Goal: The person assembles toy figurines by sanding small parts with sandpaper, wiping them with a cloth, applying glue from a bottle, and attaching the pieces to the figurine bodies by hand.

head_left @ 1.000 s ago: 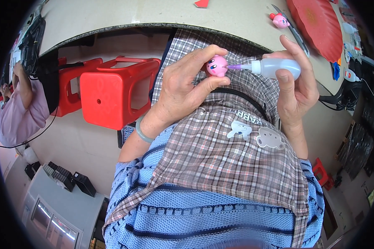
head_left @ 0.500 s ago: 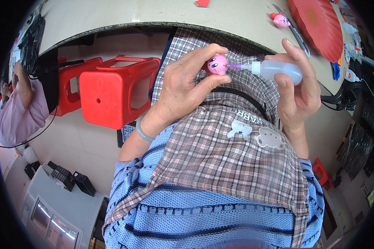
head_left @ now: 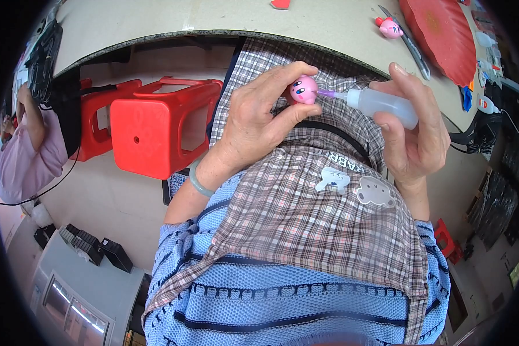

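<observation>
Between thumb and forefinger, my left hand (head_left: pixel 265 106) pinches a round pink figurine (head_left: pixel 303 90) with blue eyes, its face turned up. My right hand (head_left: pixel 415 124) is closed around a translucent white squeeze bottle (head_left: pixel 386 107), held nearly level. From the bottle's white collar a thin purple nozzle (head_left: pixel 331 93) points left, its tip at the figurine's right side; whether they touch I cannot tell. Both things are held above my plaid apron (head_left: pixel 294 190), close to the table's front edge.
On the table (head_left: pixel 213 17), a second pink figurine (head_left: pixel 390 28) with red parts lies beside a dark knife-like tool (head_left: pixel 409 43) and a red scalloped tray (head_left: pixel 435 34). A red piece (head_left: pixel 281 4) lies farther off. Red stools (head_left: pixel 141 138) stand left; a person (head_left: pixel 32 141) sits beyond.
The bottle has tilted, its base lower and its nozzle sloping up toward the figurine. My right hand has shifted slightly down and right. My left hand and the figurine have barely moved.
</observation>
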Demonstrator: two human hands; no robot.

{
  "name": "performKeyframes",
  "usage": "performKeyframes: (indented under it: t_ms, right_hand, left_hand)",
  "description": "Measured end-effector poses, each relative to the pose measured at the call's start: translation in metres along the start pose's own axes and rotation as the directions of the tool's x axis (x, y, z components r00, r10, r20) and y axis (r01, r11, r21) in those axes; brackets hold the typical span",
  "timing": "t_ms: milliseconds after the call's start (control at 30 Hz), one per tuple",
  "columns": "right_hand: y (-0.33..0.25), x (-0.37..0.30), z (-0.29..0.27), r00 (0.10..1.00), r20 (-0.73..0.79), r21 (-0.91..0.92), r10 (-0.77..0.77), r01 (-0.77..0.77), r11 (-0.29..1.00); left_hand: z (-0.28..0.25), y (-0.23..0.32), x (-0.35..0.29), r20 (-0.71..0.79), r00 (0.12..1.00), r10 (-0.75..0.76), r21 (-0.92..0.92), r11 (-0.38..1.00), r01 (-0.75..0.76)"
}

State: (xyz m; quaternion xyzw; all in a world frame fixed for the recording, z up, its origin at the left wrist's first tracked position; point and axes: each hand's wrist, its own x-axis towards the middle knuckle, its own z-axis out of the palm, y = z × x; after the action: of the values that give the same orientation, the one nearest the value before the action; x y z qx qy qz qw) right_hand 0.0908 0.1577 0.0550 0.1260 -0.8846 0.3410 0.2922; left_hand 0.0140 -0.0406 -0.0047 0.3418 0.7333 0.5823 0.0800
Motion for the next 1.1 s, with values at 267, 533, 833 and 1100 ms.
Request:
performKeyframes:
  t_ms: [267, 533, 833, 1100]
  right_hand:
    - [0.0, 0.001, -0.001, 1.0, 0.014, 0.009, 0.025, -0.025, 1.0]
    - [0.017, -0.004, 0.002, 0.921, -0.062, 0.323, 0.385, -0.347, 0.881]
    - [0.055, 0.04, 0.027, 0.864, 0.059, 0.451, 0.501, -0.471, 0.758]
    - [0.08, 0.063, 0.062, 0.932, 0.02, 0.017, 0.363, -0.363, 0.932]
  left_hand:
    - [0.005, -0.008, -0.004, 0.028, 0.998, -0.062, -0.169, 0.983, 0.066]
    - [0.003, -0.011, -0.009, 0.235, 0.944, -0.233, -0.477, 0.818, 0.321]
    - [0.003, -0.009, 0.0, 0.257, 0.925, -0.279, -0.724, 0.578, 0.376]
    - [-0.007, -0.01, -0.004, 0.269, 0.896, -0.352, -0.637, 0.632, 0.44]
